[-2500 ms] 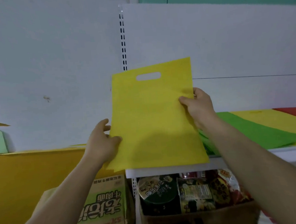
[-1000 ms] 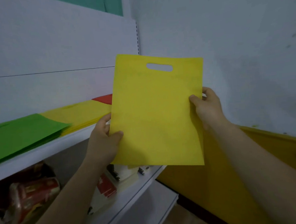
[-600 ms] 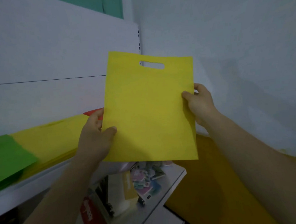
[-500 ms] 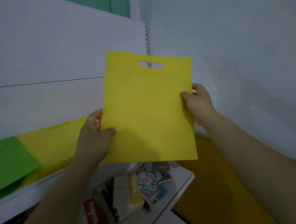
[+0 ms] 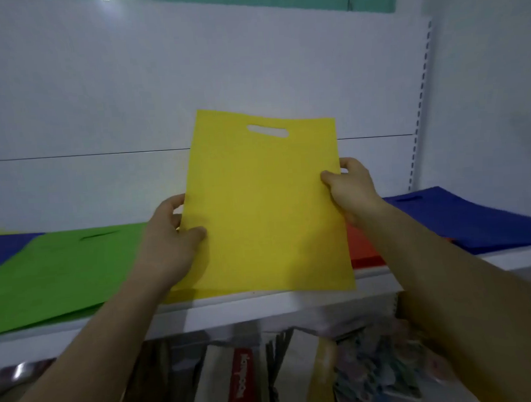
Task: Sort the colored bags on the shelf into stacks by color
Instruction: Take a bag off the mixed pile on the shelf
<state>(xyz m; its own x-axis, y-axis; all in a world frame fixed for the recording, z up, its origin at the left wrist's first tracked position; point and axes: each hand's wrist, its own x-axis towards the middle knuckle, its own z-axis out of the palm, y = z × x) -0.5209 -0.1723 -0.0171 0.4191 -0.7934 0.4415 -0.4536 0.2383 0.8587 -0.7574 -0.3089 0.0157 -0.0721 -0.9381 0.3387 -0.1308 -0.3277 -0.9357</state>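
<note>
Pinching opposite edges, left hand (image 5: pixel 170 237) and right hand (image 5: pixel 349 189) hold yellow bag (image 5: pixel 267 207) upright.

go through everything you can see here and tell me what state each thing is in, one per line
yellow bag: held upright above the shelf, handle cutout at top
left hand: gripping the yellow bag's left edge
right hand: gripping its right edge
green bag: lying flat on the shelf
blue bag: lying flat at right
red bag: flat, mostly hidden
shelf: holding the bags
</note>
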